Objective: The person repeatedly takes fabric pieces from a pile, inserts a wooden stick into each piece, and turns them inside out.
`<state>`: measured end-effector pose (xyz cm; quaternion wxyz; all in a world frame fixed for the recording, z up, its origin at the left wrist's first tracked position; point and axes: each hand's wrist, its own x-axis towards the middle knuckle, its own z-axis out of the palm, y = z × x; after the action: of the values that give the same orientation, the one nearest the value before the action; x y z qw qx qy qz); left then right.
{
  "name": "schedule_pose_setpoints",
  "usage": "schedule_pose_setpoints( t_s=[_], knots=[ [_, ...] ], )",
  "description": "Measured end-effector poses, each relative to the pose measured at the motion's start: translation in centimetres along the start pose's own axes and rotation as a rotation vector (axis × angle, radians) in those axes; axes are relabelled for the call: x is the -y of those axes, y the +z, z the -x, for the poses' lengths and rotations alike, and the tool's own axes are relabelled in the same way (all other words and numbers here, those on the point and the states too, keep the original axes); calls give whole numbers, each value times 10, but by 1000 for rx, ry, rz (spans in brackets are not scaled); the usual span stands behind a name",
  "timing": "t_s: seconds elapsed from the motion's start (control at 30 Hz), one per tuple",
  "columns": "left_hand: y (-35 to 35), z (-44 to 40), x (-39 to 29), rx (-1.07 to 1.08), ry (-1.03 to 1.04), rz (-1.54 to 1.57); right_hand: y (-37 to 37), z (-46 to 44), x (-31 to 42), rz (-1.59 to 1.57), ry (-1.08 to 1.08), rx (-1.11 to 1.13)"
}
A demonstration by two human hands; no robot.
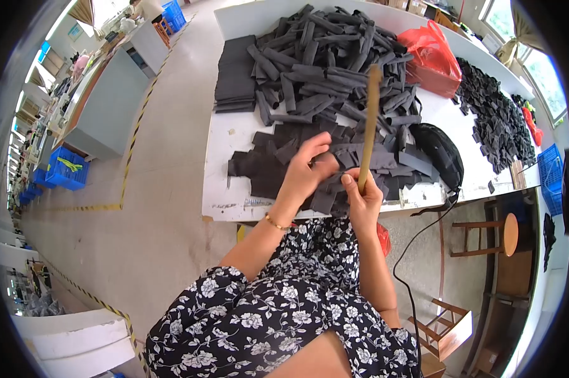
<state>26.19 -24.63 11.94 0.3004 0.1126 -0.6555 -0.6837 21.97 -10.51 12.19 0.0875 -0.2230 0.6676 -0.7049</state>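
My right hand (364, 196) is closed round a flat wooden stick (371, 120), which points up and away over the table. By its thumb is the edge of a dark grey fabric piece; whether the thumb pinches it I cannot tell. My left hand (310, 169), a bracelet at its wrist, hovers just left of the right one with fingers bent and apart, slightly blurred. Flat dark fabric pieces (265, 160) lie overlapping beneath both hands. Beyond them rises a heap of rolled dark fabric tubes (322, 63).
Left of the heap sits a folded fabric stack (235, 72). A red plastic bag (431, 60), a black object with a cord (439, 151) and a pile of small dark pieces (495, 116) are on the right. A stool (510, 234) stands below the table's right side.
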Motion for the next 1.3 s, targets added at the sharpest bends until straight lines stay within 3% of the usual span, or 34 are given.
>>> schedule_pose_setpoints(
  t_s=[0.03, 0.07, 0.13, 0.17, 0.27, 0.4, 0.47, 0.5, 0.53, 0.6, 0.73, 0.8, 0.83, 0.87, 0.93, 1.07, 1.17, 1.23, 1.3],
  knots=[
    [-5, 1, -11, 241, 38, -119, -3, -6, -1, 132, -221, 5],
    [-7, 1, -21, 478, 75, -242, -6, -11, 1, 161, -281, -12],
    [0, 11, -22, 649, -407, -208, -12, -16, 10, 219, -392, -32],
    [6, 15, -16, 568, -218, -186, -15, -18, 17, 177, -332, -64],
    [23, 42, 6, 532, -199, -71, -25, -32, 31, -131, -92, -342],
    [33, 64, 4, 565, -242, 94, -21, -43, 26, -119, -233, -380],
    [28, 77, 9, 623, -262, -29, -27, -55, 30, -39, -214, -547],
    [23, 95, 28, 696, -254, -76, -49, -79, 29, 262, -464, -751],
    [17, 114, 46, 768, -246, -123, -59, -83, 59, 145, -264, -783],
    [1, 120, 37, 853, -309, -178, -92, -115, 73, 306, -353, -780],
    [-30, 78, 22, 491, -227, -141, -68, -214, 87, 766, -970, -721],
    [-45, 62, 30, 267, -181, -244, -31, -261, 75, 789, -1073, -447],
    [-52, 55, 29, 180, -117, -343, -3, -255, 76, 690, -754, -186],
    [-61, 51, 26, 95, -54, -441, 12, -264, 59, 778, -775, -112],
    [-86, 46, 23, 51, 88, -663, 30, -244, 37, 668, -446, 131],
    [-126, 42, 40, 76, 178, -876, 24, -177, -10, 637, -284, 214],
    [-123, 45, 41, 256, 282, -831, -4, -113, -13, 563, -105, 258],
    [-106, 46, 41, 217, 296, -850, -27, -81, -31, 523, -119, 231],
    [-98, 40, 51, 203, 325, -888, -49, -50, -25, 564, -1, 235]
  ],
)
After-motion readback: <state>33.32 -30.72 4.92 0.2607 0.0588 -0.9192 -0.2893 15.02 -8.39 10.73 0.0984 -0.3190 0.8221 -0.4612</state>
